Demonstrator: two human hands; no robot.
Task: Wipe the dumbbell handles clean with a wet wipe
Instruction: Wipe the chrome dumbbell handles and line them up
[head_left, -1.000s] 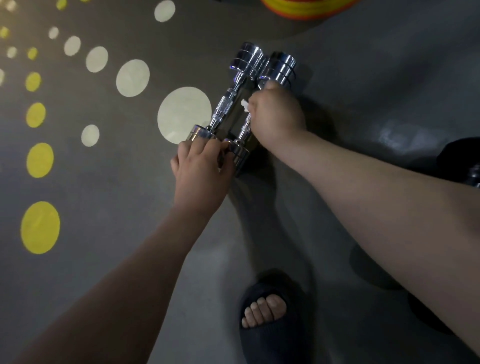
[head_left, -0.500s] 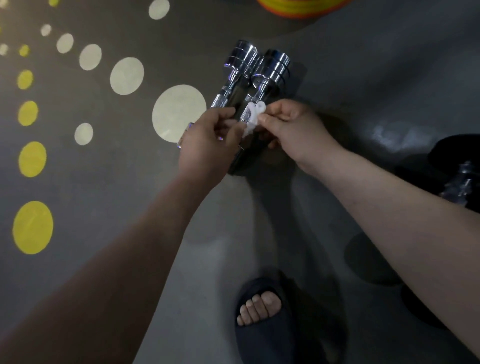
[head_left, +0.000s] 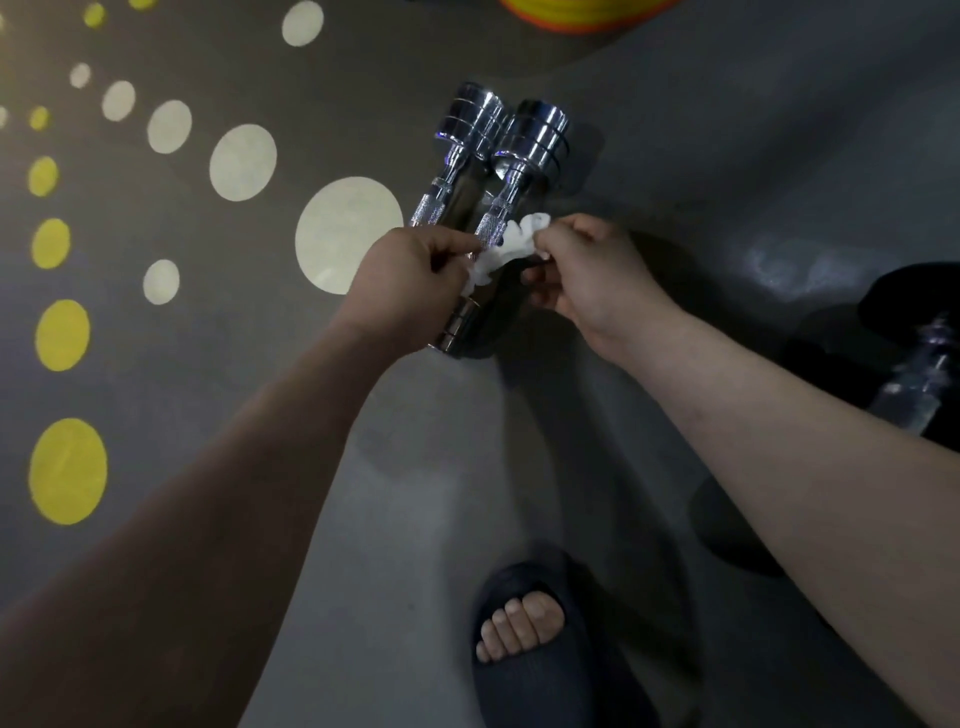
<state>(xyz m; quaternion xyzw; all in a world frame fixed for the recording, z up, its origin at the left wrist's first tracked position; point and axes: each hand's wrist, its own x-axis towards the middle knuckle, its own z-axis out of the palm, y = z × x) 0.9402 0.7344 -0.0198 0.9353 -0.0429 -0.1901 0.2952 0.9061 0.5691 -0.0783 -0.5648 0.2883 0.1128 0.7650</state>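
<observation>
Lifted clear of the two chrome dumbbells (head_left: 530, 140), which lie side by side on the floor (head_left: 727, 156), the left hand (head_left: 410, 280) and right hand (head_left: 587, 275) meet just above the handles (head_left: 491, 228), each pinching an end of the crumpled wet wipe (head_left: 511, 247). Refolding it, I'd say; wiping is paused.

Chrome dumbbells (head_left: 498, 171), white wipe (head_left: 506, 249), yellow-and-cream-dotted grey floor (head_left: 156, 364).

text: none legible | labels: none | brands: none | numbers: none
</observation>
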